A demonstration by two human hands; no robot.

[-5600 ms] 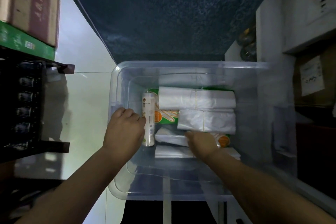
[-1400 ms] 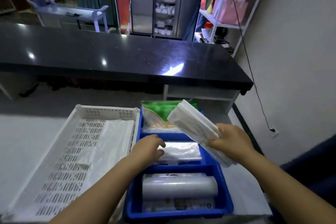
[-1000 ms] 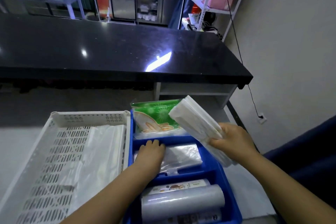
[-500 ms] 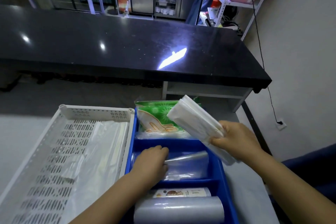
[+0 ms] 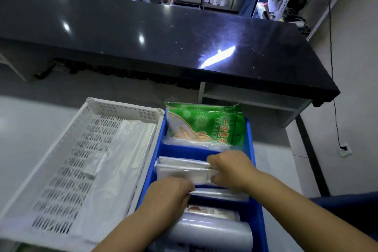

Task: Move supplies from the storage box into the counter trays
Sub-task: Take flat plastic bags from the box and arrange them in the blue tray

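Gripping the white bag bundle at its right end, our right hand now holds it low in the middle compartment of the blue tray; half a second ago we held it raised above the tray. Our left hand is closed on a clear bag stack at the near divider. Beyond, the green glove pack shows Chinese characters, only partly legible. Nearest us lie a labelled roll and a film roll. The white slotted tray touches the blue tray's left wall, probably lined with clear plastic.
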